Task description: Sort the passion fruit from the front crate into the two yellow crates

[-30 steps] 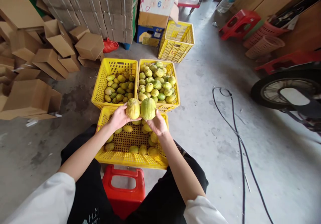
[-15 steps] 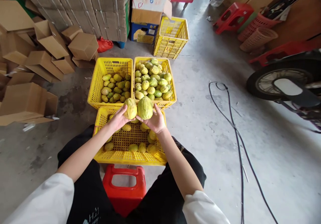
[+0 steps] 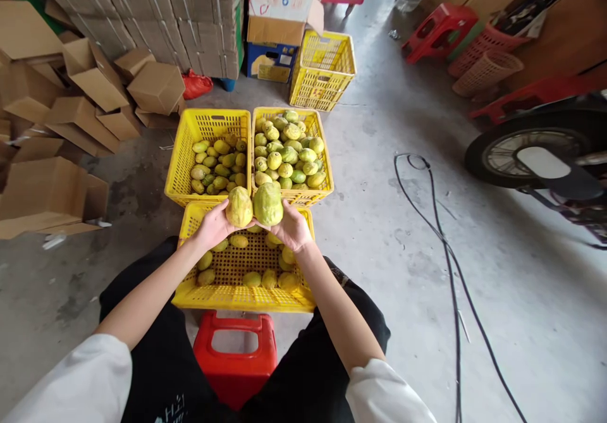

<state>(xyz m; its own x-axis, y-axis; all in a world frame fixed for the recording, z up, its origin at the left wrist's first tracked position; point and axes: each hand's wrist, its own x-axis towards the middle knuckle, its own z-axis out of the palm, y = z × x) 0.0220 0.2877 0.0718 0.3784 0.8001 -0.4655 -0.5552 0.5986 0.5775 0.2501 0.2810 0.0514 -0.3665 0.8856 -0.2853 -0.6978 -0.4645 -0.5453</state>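
Note:
My left hand (image 3: pixel 215 225) cups a lumpy yellow fruit (image 3: pixel 239 207) from its left side and below. A greener, ridged fruit (image 3: pixel 268 204) is in my right hand (image 3: pixel 293 226), fingers curled beneath it. Both are oval and look like small papayas, but I cannot be sure of the kind. They are side by side, close together, above the rear part of a low yellow crate (image 3: pixel 213 296). Inside that crate several more yellow-green fruits (image 3: pixel 269 278) lie scattered, mostly along its edges. My hands hide some of them.
Behind it, a left yellow crate (image 3: pixel 183 157) and a right yellow crate (image 3: pixel 329 179) hold many fruits. A red stool (image 3: pixel 237 369) is between my legs. Cardboard boxes (image 3: pixel 47 189) crowd the left. On the right floor lie a black cable (image 3: pixel 446 246) and a motorcycle wheel (image 3: pixel 535 151).
Both hands, each still holding its fruit, have shifted slightly to the left. The two fruits have turned a little and remain side by side.

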